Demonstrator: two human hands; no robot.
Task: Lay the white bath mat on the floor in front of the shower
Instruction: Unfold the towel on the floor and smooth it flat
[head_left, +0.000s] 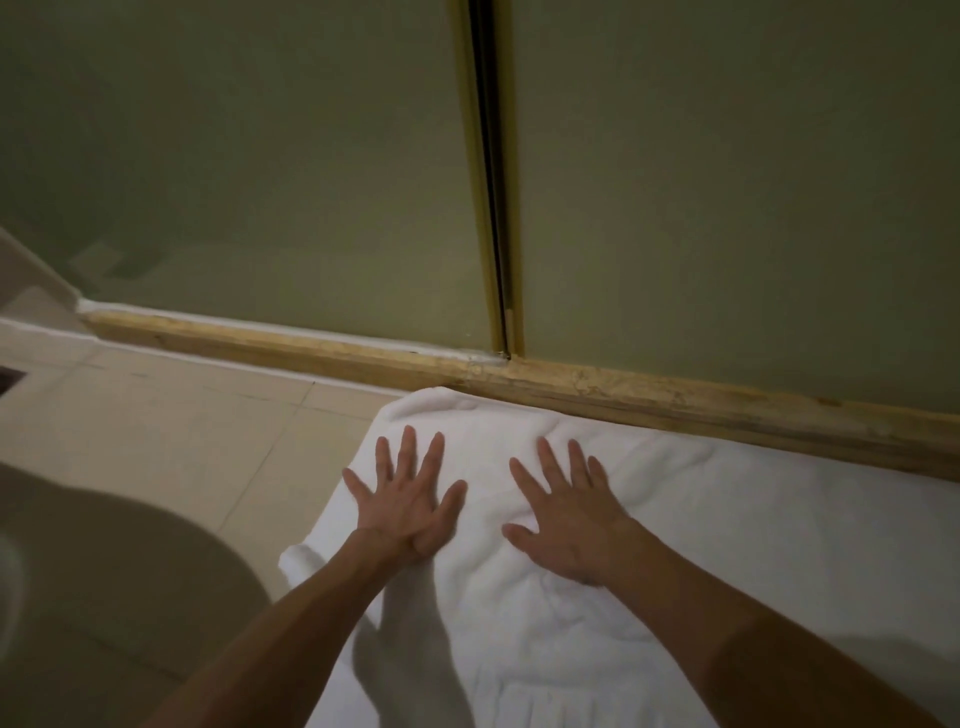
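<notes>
On floor tiles (171, 431), against shower threshold (675, 400): white bath mat (727, 545), long axis left-right along that sill, left end slightly rumpled. Flat on it, left hand (410, 499) and right hand (569, 519), fingers spread, gripping nothing.

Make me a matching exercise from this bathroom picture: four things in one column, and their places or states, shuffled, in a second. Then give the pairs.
Things:
1. bath mat
2. left hand
3. shower doors
4. threshold strip

Places or states:
A. frosted green glass, shut, upright behind everything
B. worn and wooden-looking, running along the foot of the glass
C. white, spread on the tiled floor, far edge against the strip
D. flat, fingers spread, pressing near the mat's left edge

Pairs: 1-C, 2-D, 3-A, 4-B
</notes>
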